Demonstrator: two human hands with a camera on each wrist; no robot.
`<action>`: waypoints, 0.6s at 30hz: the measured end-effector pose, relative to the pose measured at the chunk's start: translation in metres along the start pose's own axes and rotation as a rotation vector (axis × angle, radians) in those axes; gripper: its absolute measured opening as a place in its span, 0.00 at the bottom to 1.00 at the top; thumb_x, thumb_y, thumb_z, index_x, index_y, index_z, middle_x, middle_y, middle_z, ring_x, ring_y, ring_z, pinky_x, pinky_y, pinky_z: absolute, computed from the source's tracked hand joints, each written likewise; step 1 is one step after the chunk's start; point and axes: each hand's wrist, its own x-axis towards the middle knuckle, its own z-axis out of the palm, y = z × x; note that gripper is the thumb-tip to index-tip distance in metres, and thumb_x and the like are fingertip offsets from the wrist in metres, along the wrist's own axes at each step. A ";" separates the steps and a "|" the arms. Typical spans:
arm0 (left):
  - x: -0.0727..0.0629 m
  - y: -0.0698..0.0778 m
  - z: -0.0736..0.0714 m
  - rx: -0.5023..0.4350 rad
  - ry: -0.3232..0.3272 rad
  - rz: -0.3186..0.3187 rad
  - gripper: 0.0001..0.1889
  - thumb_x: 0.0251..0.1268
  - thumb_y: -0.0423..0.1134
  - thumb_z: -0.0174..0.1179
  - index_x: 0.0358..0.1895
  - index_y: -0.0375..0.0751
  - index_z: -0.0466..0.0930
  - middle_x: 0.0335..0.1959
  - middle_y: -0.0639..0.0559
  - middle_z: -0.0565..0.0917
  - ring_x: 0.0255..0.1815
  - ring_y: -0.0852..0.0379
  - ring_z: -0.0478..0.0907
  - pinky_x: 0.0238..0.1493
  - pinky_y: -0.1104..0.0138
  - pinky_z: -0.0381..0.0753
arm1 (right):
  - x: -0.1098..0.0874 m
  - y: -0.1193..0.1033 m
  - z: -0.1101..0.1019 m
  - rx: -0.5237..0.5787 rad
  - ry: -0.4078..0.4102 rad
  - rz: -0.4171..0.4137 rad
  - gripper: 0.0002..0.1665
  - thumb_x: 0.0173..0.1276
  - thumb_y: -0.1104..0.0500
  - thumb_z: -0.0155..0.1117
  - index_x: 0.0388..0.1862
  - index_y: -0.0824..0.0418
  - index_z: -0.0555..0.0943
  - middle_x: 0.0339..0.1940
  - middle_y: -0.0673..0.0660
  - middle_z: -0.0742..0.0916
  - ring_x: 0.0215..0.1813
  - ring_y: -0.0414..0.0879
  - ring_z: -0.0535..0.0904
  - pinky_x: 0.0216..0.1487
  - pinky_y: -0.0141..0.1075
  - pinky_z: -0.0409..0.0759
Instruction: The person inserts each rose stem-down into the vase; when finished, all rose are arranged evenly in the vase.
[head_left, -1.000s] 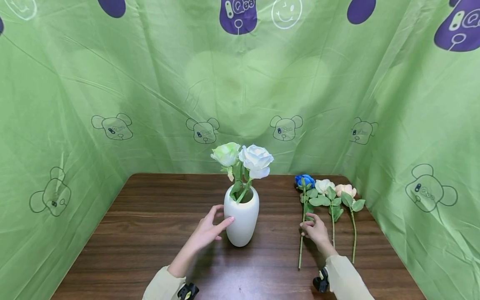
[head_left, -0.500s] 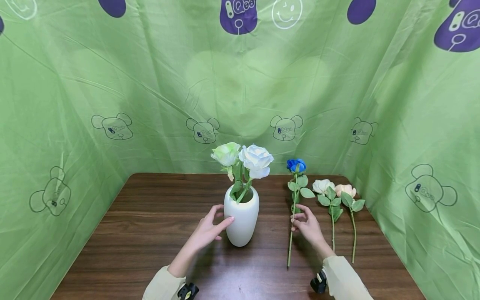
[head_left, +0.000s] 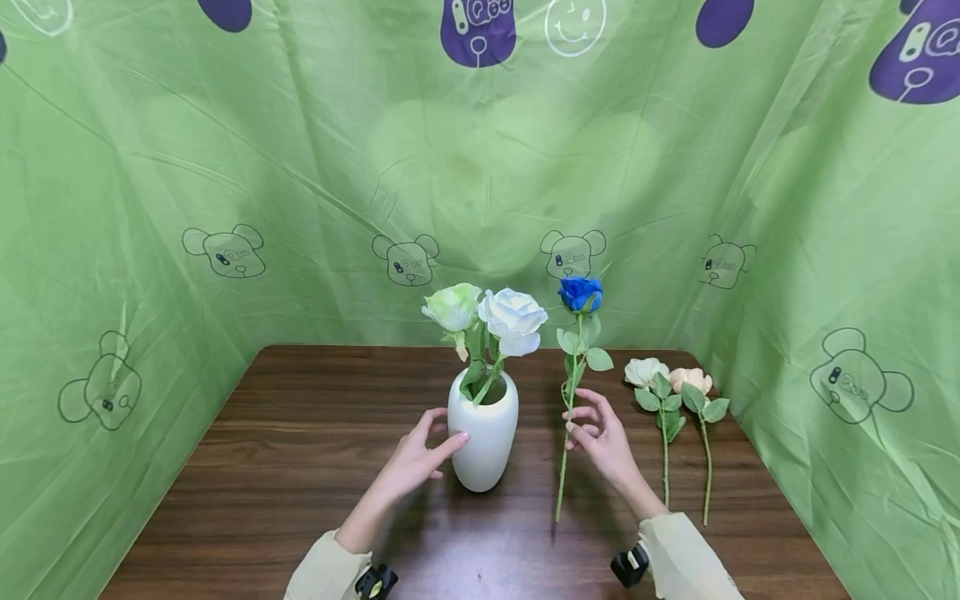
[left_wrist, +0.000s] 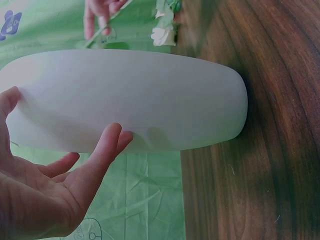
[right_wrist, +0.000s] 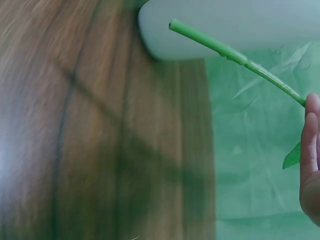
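A white vase stands upright on the table, with a pale green rose and a white rose in it. My left hand holds the vase's left side, its thumb on the front and fingers partly hidden behind. To the right of the vase, my right hand pinches the stem of a blue rose, held nearly upright above the table. The cut end of its stem hangs free, in front of the vase in the right wrist view.
A second white rose and a peach rose lie at the right of the brown wooden table. Green printed cloth hangs behind and along both sides.
My right hand has lifted the blue rose off the table and carried it left toward the vase, tilting it more upright. My left hand stays at the vase.
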 end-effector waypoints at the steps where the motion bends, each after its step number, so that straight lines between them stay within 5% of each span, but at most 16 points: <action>1: 0.000 0.000 0.000 0.000 0.000 0.000 0.31 0.55 0.55 0.57 0.59 0.45 0.60 0.55 0.36 0.69 0.40 0.47 0.77 0.24 0.61 0.79 | 0.000 -0.003 0.002 0.007 -0.003 -0.024 0.32 0.55 0.80 0.54 0.59 0.69 0.60 0.35 0.67 0.79 0.18 0.50 0.76 0.21 0.42 0.78; 11: 0.000 0.000 0.000 0.001 0.000 0.001 0.31 0.55 0.55 0.57 0.58 0.45 0.60 0.55 0.36 0.69 0.39 0.47 0.77 0.25 0.58 0.79 | 0.009 -0.013 0.013 0.192 -0.047 -0.273 0.30 0.56 0.73 0.56 0.58 0.66 0.62 0.36 0.63 0.80 0.19 0.47 0.76 0.19 0.40 0.77; 18: 0.000 0.000 0.000 0.007 0.002 0.001 0.31 0.55 0.55 0.57 0.59 0.45 0.60 0.55 0.36 0.69 0.38 0.48 0.77 0.25 0.58 0.79 | 0.007 -0.068 0.029 0.286 0.025 -0.205 0.31 0.56 0.79 0.50 0.58 0.68 0.59 0.36 0.67 0.78 0.19 0.46 0.77 0.21 0.34 0.77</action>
